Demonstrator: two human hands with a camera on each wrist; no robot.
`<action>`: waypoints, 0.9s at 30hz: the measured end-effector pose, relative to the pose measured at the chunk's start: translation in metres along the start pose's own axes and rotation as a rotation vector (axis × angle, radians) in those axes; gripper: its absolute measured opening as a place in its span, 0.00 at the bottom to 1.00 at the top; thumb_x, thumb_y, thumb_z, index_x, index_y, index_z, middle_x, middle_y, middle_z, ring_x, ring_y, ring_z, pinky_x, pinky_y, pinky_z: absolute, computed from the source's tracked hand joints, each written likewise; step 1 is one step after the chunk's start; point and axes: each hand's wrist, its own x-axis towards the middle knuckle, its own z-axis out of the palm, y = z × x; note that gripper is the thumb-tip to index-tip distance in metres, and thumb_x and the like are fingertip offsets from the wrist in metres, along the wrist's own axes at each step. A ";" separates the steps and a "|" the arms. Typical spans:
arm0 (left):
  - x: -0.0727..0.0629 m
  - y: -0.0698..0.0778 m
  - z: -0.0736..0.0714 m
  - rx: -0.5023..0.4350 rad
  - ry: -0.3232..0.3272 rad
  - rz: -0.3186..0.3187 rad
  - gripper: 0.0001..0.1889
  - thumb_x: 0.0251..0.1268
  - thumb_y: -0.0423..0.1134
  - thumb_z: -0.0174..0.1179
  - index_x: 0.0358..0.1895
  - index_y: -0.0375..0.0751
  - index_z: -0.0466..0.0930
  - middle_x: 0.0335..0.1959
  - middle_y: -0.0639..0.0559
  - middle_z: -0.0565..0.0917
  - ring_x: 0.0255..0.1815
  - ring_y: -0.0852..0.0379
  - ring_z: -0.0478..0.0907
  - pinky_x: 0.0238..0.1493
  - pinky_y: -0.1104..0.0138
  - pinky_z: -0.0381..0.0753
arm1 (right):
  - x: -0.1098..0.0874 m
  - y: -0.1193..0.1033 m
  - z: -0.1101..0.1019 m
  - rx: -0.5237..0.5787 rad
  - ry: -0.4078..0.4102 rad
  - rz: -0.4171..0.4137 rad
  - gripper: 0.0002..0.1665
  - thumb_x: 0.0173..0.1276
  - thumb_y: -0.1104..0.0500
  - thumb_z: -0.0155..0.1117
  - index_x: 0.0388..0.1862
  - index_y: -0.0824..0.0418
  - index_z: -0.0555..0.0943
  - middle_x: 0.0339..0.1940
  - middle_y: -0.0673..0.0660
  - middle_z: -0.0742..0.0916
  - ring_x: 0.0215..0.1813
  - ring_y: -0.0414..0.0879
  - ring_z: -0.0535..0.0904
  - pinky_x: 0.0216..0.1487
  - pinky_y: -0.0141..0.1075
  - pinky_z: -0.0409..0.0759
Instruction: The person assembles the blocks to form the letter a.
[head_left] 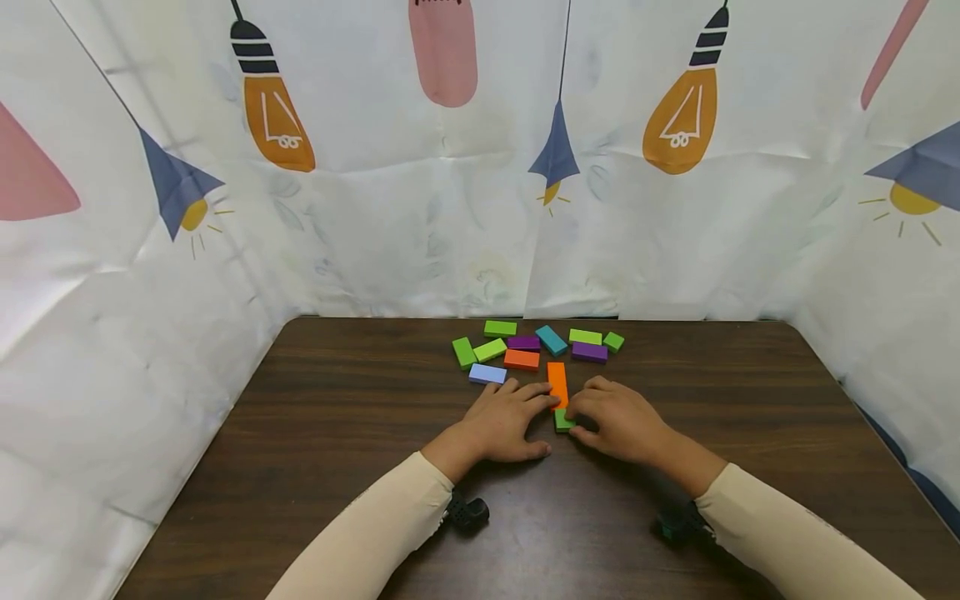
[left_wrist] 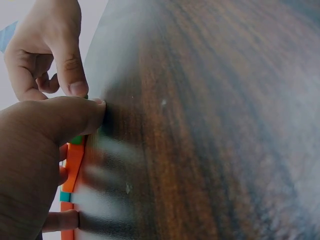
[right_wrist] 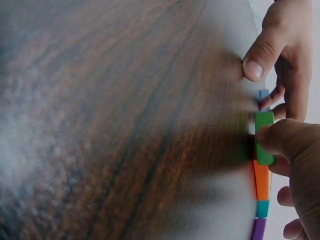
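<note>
An orange block (head_left: 557,381) lies lengthwise between the two hands, with a green block (head_left: 562,421) at its near end. My right hand (head_left: 621,419) pinches the green block (right_wrist: 264,150) between thumb and index finger, and its other fingers curl loosely. My left hand (head_left: 504,422) rests low over the table, its index fingertip at the orange block's left side and its thumb spread apart. In the left wrist view, the left thumb hides most of the green block, while the orange block (left_wrist: 74,162) shows beyond the fingers.
Several loose blocks lie farther back on the brown table (head_left: 360,467), among them a light blue block (head_left: 487,373), a red-orange block (head_left: 522,359), a teal block (head_left: 551,340) and a purple block (head_left: 589,352). A printed white cloth (head_left: 375,233) hangs behind the table.
</note>
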 end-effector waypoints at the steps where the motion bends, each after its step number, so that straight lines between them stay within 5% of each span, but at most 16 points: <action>1: 0.000 0.000 0.000 -0.001 -0.002 -0.001 0.39 0.66 0.68 0.59 0.79 0.64 0.64 0.80 0.61 0.61 0.68 0.49 0.66 0.61 0.49 0.69 | 0.000 0.000 0.000 0.000 -0.004 0.000 0.13 0.60 0.52 0.80 0.42 0.51 0.87 0.41 0.44 0.88 0.49 0.45 0.78 0.50 0.43 0.81; 27: 0.002 0.000 0.002 -0.008 0.011 -0.002 0.39 0.66 0.68 0.60 0.78 0.63 0.65 0.79 0.61 0.62 0.66 0.50 0.67 0.60 0.50 0.69 | 0.000 0.002 0.004 -0.011 0.008 -0.039 0.12 0.62 0.50 0.80 0.41 0.51 0.89 0.44 0.48 0.86 0.50 0.46 0.78 0.55 0.43 0.80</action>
